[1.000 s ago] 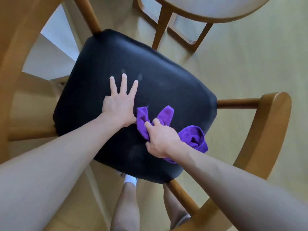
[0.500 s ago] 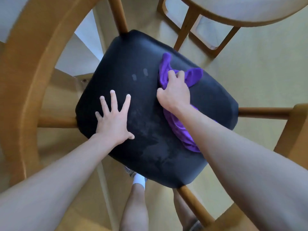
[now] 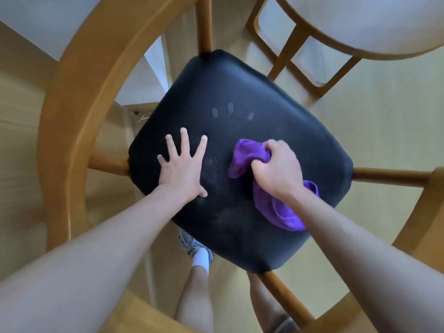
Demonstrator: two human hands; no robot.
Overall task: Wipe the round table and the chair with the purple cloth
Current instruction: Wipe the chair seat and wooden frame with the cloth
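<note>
on chair seat [image 3: 240, 92]: right hand [image 3: 276, 169] fingers clench purple cloth [image 3: 245, 155]; left hand [image 3: 182, 169] splayed flat

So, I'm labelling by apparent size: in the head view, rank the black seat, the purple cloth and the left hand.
1. black seat
2. and 3. purple cloth and left hand: look alike, cloth partly hidden by the right hand.
</note>
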